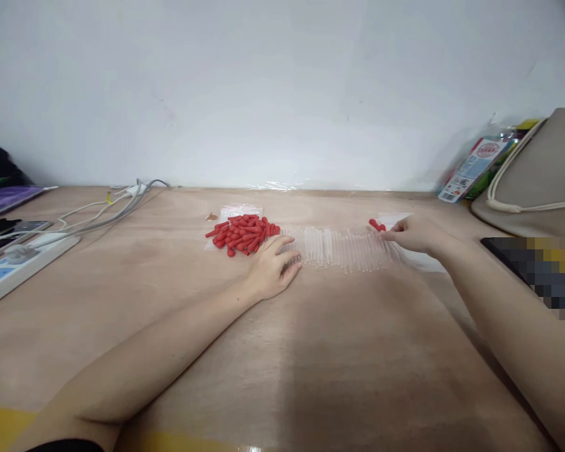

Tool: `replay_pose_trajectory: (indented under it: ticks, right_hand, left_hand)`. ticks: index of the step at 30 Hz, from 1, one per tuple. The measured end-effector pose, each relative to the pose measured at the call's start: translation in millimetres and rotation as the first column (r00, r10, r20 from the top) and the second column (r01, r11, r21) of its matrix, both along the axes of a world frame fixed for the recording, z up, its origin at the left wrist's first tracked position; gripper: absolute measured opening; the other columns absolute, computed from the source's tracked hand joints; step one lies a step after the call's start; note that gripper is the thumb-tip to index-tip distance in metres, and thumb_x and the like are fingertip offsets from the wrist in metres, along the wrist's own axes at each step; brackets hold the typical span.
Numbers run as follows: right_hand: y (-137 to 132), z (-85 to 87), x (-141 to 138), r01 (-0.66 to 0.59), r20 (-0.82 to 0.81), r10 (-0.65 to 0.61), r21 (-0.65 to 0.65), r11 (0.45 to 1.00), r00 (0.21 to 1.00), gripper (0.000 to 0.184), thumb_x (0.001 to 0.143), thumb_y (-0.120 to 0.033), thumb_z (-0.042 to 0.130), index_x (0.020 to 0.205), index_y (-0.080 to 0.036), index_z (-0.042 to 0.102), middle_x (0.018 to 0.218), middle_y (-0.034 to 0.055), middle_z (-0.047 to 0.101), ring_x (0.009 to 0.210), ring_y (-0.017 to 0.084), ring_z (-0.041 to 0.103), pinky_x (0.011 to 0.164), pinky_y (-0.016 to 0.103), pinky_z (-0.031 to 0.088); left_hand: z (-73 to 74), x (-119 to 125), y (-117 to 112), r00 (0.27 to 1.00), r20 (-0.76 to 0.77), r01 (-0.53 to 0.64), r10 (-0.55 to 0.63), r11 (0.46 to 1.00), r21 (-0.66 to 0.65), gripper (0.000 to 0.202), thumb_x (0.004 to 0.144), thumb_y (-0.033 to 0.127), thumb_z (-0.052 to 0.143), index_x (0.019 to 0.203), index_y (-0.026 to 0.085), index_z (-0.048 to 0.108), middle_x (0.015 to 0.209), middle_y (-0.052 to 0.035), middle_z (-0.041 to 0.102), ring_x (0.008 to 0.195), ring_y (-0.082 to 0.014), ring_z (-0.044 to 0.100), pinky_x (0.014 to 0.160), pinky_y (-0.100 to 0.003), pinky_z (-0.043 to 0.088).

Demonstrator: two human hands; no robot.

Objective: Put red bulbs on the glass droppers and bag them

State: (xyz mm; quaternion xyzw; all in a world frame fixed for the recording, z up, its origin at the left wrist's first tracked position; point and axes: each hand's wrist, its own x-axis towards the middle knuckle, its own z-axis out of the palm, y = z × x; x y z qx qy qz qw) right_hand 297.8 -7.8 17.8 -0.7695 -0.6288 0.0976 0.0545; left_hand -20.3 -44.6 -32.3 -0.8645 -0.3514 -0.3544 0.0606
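A row of thin clear tubes [329, 247], like dropper pipettes, lies side by side on the wooden table. My left hand [274, 267] rests at the row's left end, its fingers curved and spread apart, with nothing visibly held. Just behind it is a heap of red rubber bulbs [240, 235]. At the row's right end my right hand [409, 235] has thumb and forefinger pinched together. A couple of red bulbs [376, 224] lie right at those fingertips; whether the pinch grips a bulb or a tube cannot be made out. White paper or plastic [424, 260] lies partly under that hand.
A clear plastic bag [242, 212] lies behind the heap, beside a small brown scrap [211, 216]. At left are a power strip [32, 263] and cables [117, 210]. A beige bag [541, 163] and a printed package [475, 164] stand at right, against the white wall [282, 94].
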Motion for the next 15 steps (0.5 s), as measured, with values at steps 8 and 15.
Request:
replay_pose_trajectory:
  ticks: [8, 15]
  right_hand:
    - [11.8, -12.5, 20.7, 0.100, 0.168, -0.093, -0.036, 0.994, 0.981, 0.037, 0.069, -0.050, 0.051, 0.072, -0.015, 0.063, 0.083, 0.0150, 0.064, 0.076, 0.026, 0.059, 0.055, 0.030, 0.040]
    - [0.7, -4.2, 3.1, -0.014, 0.086, 0.014, -0.002, 1.000, 0.996, 0.017, 0.062, -0.037, 0.060, 0.063, -0.021, 0.063, 0.069, 0.0066, 0.064, 0.067, 0.021, 0.059, 0.053, 0.028, 0.039]
  left_hand:
    - [0.5, 0.0, -0.1, 1.000, -0.007, 0.003, -0.003, 1.000, -0.006, 0.021, 0.080, 0.029, 0.054, 0.092, 0.017, 0.066, 0.112, -0.0115, 0.055, 0.108, -0.0246, 0.048, 0.091, -0.042, 0.043]
    - [-0.3, -0.6, 0.0, 1.000, -0.004, 0.004, -0.004, 1.000, -0.021, 0.021, 0.080, 0.030, 0.054, 0.092, 0.017, 0.066, 0.113, -0.0116, 0.055, 0.109, -0.0255, 0.048, 0.090, -0.044, 0.042]
